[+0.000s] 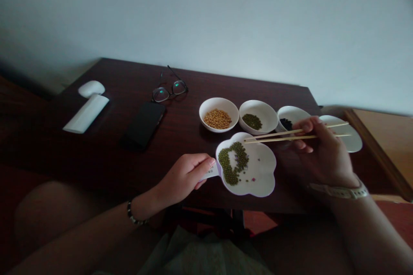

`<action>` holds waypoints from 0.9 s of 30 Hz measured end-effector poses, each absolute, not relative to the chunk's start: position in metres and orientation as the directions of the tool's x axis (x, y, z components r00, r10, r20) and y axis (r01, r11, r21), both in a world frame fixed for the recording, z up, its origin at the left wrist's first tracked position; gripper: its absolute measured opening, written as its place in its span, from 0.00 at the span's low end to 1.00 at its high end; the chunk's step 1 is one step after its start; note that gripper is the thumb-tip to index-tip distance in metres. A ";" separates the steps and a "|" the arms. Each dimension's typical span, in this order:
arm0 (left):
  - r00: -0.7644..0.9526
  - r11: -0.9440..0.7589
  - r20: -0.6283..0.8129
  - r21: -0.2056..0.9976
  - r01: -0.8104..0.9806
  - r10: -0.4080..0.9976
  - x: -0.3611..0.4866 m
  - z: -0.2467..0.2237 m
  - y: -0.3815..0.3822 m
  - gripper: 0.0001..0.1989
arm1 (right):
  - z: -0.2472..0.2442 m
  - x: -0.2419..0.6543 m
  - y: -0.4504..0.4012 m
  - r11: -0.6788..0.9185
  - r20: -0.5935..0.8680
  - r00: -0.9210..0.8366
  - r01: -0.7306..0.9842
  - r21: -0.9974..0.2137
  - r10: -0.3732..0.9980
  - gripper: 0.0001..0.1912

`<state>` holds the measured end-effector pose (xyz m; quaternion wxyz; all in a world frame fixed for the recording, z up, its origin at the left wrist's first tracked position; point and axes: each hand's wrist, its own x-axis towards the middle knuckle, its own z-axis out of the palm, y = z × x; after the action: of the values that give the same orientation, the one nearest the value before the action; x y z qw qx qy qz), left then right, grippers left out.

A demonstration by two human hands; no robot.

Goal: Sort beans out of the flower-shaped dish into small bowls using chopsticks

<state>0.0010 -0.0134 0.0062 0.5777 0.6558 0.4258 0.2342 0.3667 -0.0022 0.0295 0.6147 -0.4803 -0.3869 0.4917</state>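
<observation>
My left hand (189,174) grips the short handle of a white flower-shaped dish (260,172). Green beans (230,169) lie mostly in the dish's left half, with a few small dark and pinkish bits farther right. A pair of wooden chopsticks (279,138) is held in my right hand (322,150), their tips over the dish's upper part. Behind the dish stand a white bowl of yellow beans (217,119), a bowl of green beans (252,121) and a bowl of black beans (285,124), the last partly hidden by my right hand.
A white plate (353,139) sits at the right, partly behind my right hand. On the table (129,77) lie eyeglasses (170,91), a black phone (143,124), a white oblong case (86,114) and a rounded white object (91,89). A wooden surface (385,142) is at the far right.
</observation>
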 end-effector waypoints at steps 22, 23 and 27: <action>0.538 0.025 -0.168 0.965 0.263 0.826 0.005 0.005 -0.011 0.26 | 0.031 0.364 -0.007 -0.050 -0.066 0.105 -0.147 -0.988 0.992 0.19; 0.539 0.026 -0.169 0.965 0.262 0.825 0.005 0.005 -0.011 0.26 | 0.030 0.362 -0.008 -0.075 -0.088 0.080 -0.154 -0.985 0.993 0.19; 0.539 0.025 -0.168 0.965 0.263 0.826 0.006 0.006 -0.011 0.26 | 0.025 0.362 -0.010 -0.134 -0.140 0.024 -0.168 -0.977 0.990 0.20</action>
<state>0.0065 -0.0109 0.0062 0.5831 0.6552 0.4153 0.2414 0.3621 -0.0097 0.0250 0.5130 -0.4986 -0.4121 0.5642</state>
